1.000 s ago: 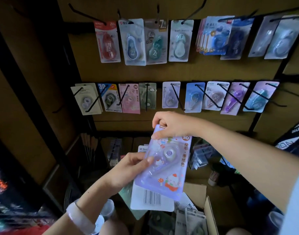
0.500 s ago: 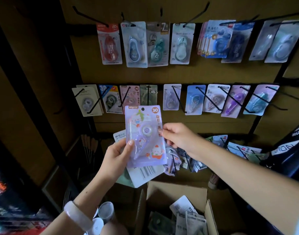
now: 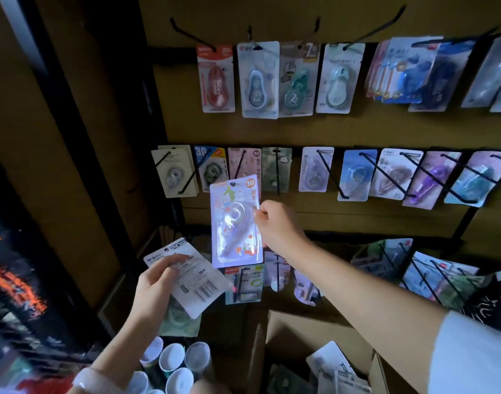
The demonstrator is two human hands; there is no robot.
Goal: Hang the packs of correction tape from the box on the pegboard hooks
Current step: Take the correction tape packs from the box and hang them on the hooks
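My right hand (image 3: 276, 226) pinches the right edge of a lilac correction tape pack (image 3: 235, 223) marked 30 and holds it upright just below the pink pack (image 3: 245, 163) on a middle-row hook (image 3: 240, 166). My left hand (image 3: 155, 282) grips other packs lower left, the top one a white card back with a barcode (image 3: 192, 277), a green pack under it. The cardboard box (image 3: 295, 328) sits open at the bottom with several packs inside.
The pegboard (image 3: 329, 129) carries three rows of black hooks with hung tape packs. Top-row hooks stick out toward me. Several white round containers (image 3: 172, 359) stand bottom left. A dark shelf frame (image 3: 81, 132) runs along the left.
My right hand has lifted the lilac pack away from my left hand, up toward the middle row. My left hand has dropped slightly, keeping the barcode pack.
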